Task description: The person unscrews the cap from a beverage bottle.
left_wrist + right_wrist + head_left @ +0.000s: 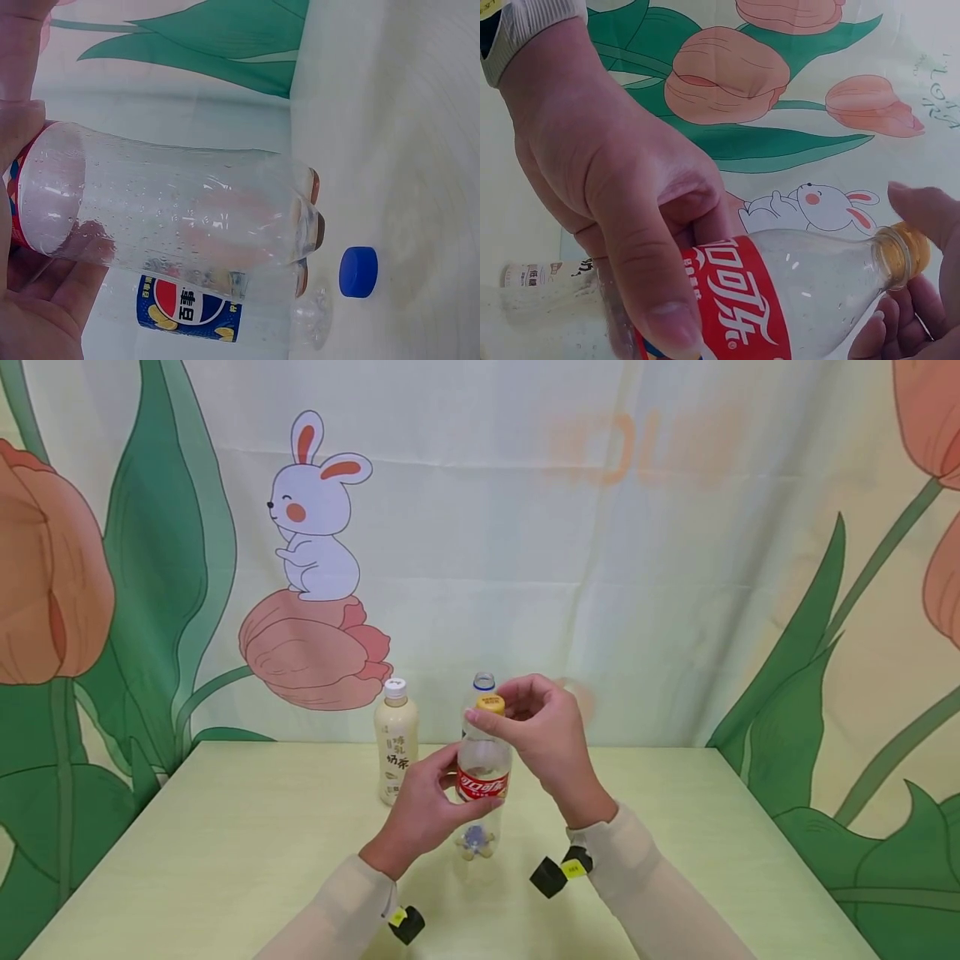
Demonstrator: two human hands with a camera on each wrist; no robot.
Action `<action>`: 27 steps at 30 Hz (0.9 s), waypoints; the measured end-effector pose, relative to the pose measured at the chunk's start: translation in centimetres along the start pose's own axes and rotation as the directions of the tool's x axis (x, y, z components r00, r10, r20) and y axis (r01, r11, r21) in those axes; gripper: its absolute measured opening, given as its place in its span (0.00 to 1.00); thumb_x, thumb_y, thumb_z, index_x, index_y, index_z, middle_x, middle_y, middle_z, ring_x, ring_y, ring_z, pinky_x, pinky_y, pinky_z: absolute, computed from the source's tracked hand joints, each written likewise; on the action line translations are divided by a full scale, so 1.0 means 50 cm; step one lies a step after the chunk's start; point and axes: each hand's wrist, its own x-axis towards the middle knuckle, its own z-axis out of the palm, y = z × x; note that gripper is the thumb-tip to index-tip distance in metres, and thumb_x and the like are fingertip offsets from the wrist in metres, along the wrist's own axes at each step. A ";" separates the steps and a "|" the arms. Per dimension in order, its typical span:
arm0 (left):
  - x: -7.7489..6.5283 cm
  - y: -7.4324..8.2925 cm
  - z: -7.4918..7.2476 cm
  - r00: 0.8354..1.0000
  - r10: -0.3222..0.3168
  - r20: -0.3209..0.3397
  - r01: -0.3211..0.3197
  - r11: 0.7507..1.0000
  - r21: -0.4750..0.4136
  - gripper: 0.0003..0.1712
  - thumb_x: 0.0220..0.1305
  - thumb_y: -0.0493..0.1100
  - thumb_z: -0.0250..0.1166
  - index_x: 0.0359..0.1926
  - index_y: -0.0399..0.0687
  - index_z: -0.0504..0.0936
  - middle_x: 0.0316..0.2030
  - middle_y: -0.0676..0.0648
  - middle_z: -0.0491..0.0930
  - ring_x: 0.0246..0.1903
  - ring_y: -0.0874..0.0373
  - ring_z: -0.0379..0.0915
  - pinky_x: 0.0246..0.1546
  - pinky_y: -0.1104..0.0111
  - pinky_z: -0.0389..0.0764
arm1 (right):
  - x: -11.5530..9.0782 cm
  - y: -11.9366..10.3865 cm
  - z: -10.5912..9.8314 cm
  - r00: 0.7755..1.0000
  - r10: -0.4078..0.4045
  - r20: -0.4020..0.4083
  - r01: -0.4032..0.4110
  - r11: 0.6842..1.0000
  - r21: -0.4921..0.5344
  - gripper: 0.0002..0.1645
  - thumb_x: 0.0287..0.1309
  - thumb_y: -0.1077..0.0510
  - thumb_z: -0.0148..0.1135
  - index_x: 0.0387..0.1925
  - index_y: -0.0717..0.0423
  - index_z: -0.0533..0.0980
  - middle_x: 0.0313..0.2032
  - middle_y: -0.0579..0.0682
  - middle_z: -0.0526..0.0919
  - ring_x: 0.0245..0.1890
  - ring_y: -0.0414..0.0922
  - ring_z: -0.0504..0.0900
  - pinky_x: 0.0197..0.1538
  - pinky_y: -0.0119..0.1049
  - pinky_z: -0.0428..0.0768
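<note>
A clear plastic Coca-Cola bottle [483,756] with a red label stands roughly upright between both hands. My left hand [427,806] grips it around the label, thumb across the front. At the top, my right hand [551,735] pinches the yellow cap [491,702], which sits on the bottle's mouth. The right wrist view shows the thumb and fingertips on either side of this yellow cap [911,251]. Through the clear wall in the left wrist view, the lower body [165,202] looks empty apart from droplets. Whether its base touches the table cannot be told.
Behind stands a clear Pepsi bottle [187,309] with a blue label; its uncapped neck [483,682] shows in the head view. A blue cap [358,271] lies on the table [225,843]. To the left is a milk tea bottle [396,739] with a white cap. A printed curtain [487,543] hangs behind.
</note>
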 end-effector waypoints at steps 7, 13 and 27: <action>0.001 -0.003 -0.001 1.000 0.008 0.006 -0.008 1.000 -0.006 0.34 0.50 0.46 0.73 0.59 0.56 0.71 0.52 0.55 0.78 0.50 0.60 0.76 0.51 0.70 0.79 | 0.002 0.002 -0.004 1.000 -0.010 -0.003 0.010 1.000 0.003 0.23 0.38 0.46 0.77 0.36 0.53 0.81 0.33 0.52 0.83 0.33 0.49 0.81 0.37 0.36 0.82; 0.001 -0.002 -0.001 1.000 0.009 0.003 -0.009 1.000 -0.001 0.34 0.50 0.46 0.74 0.59 0.55 0.71 0.52 0.54 0.78 0.49 0.60 0.77 0.50 0.70 0.79 | 0.004 0.003 -0.007 0.999 -0.018 0.027 0.017 0.999 0.036 0.22 0.41 0.48 0.76 0.38 0.54 0.82 0.35 0.53 0.84 0.34 0.50 0.81 0.38 0.35 0.83; 0.000 -0.002 -0.001 1.000 0.001 -0.009 -0.001 1.000 0.000 0.33 0.49 0.46 0.74 0.58 0.54 0.72 0.50 0.54 0.78 0.48 0.60 0.77 0.50 0.71 0.79 | 0.006 0.011 -0.006 0.984 -0.057 0.172 0.032 0.989 0.147 0.17 0.56 0.54 0.65 0.48 0.53 0.81 0.47 0.53 0.80 0.45 0.49 0.78 0.52 0.42 0.79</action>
